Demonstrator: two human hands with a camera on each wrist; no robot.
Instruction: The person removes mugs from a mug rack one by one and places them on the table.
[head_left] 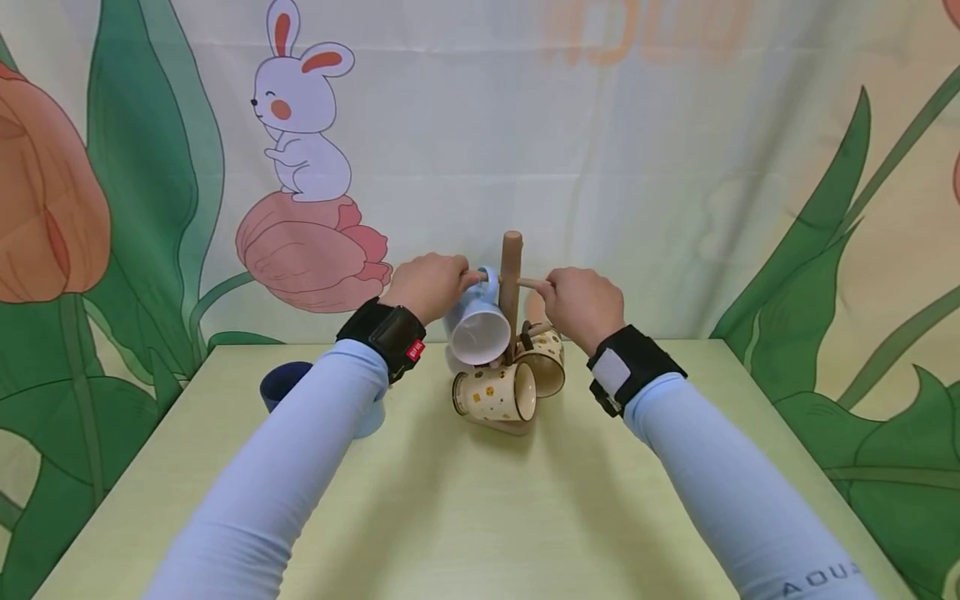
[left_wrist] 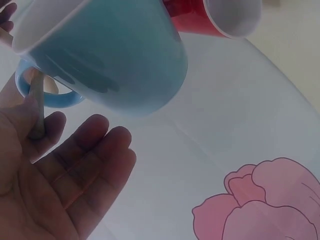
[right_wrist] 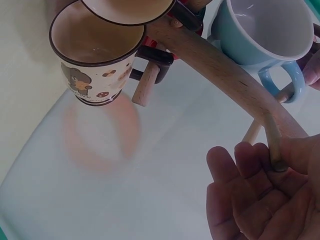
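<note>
A wooden mug tree (head_left: 512, 254) stands near the back of the table. My left hand (head_left: 429, 286) pinches the end of an upper peg (left_wrist: 37, 107) between thumb and index finger. From that peg a light blue mug (left_wrist: 120, 60) hangs tilted by its handle. On the other side, my right hand (head_left: 588, 307) pinches the tip of a bare peg (right_wrist: 274, 142), its other fingers loosely bent. Below hang two cream patterned mugs with dark rims, a front one (head_left: 487, 393) and one at the right (head_left: 553, 367). A red mug (left_wrist: 200, 17) shows behind the blue one.
At the left of the table (head_left: 442, 525) stands a dark blue cup (head_left: 279, 382), partly behind my left forearm. A light blue item (head_left: 371, 421) shows beside that sleeve. A printed cloth (head_left: 637, 183) with a rabbit and tulips hangs behind the table.
</note>
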